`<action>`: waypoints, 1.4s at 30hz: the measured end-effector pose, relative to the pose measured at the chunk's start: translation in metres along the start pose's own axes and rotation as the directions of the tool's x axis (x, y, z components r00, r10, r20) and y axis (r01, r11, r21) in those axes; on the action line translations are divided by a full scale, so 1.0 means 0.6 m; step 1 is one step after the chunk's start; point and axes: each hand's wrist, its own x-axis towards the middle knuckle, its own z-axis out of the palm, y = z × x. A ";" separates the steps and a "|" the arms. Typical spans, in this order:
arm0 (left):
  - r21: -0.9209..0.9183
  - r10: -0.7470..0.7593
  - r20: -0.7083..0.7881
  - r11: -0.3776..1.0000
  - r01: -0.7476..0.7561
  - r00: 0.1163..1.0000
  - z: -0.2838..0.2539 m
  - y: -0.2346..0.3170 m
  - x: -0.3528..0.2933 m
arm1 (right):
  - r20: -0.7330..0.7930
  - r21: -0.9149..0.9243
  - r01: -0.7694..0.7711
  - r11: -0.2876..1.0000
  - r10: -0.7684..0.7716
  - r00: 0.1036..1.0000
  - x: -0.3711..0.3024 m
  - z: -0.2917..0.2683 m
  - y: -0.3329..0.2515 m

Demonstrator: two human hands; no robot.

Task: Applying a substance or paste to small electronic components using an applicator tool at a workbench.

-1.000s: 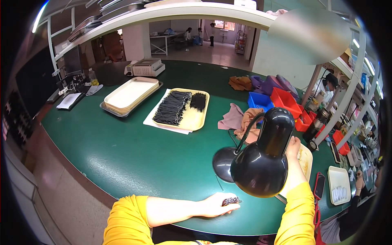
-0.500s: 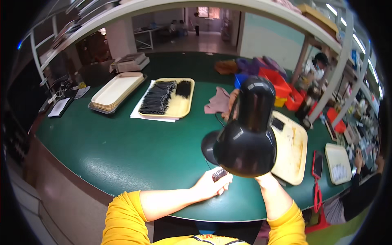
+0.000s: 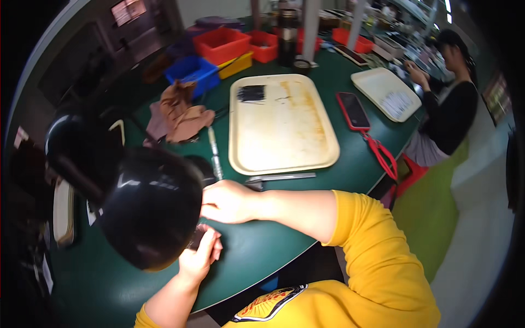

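My left hand is closed around a small bundle of thin dark pieces, just below the black lamp head. Above it, my right hand reaches in from the right with bent fingers that look closed. The lamp hides its fingertips, so what they hold cannot be made out. Past the right hand lies a cream tray with a patch of thin black pieces in its far left corner. A slim silver tool rests between the tray and my right wrist.
A pen-like tool and a brown cloth lie left of the tray. Beyond are blue, red and yellow bins. At right are a red-cased phone, another tray and a seated person.
My view has swung to the right, so the lamp now appears at left and the cream tray near the middle. My right hand, formerly hidden behind the lamp, now partly shows.
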 end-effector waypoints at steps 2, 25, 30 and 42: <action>0.006 0.015 0.032 1.000 -0.015 0.999 -0.005 -0.006 0.001 | -0.028 0.064 0.048 0.997 -0.046 0.999 -0.005 -0.004 -0.006; 0.196 0.147 0.073 0.968 -0.159 0.986 0.007 -0.009 0.008 | -0.159 0.036 0.168 0.985 -0.160 0.974 -0.003 -0.039 0.004; 0.152 0.159 0.089 0.974 -0.171 0.983 0.004 -0.008 0.006 | -0.474 -0.217 0.151 0.964 -0.239 0.848 -0.028 -0.091 -0.009; 0.193 0.093 0.155 0.974 -0.123 0.984 0.001 -0.004 0.007 | -0.998 -0.050 -0.543 0.838 -0.029 0.048 -0.322 -0.392 0.189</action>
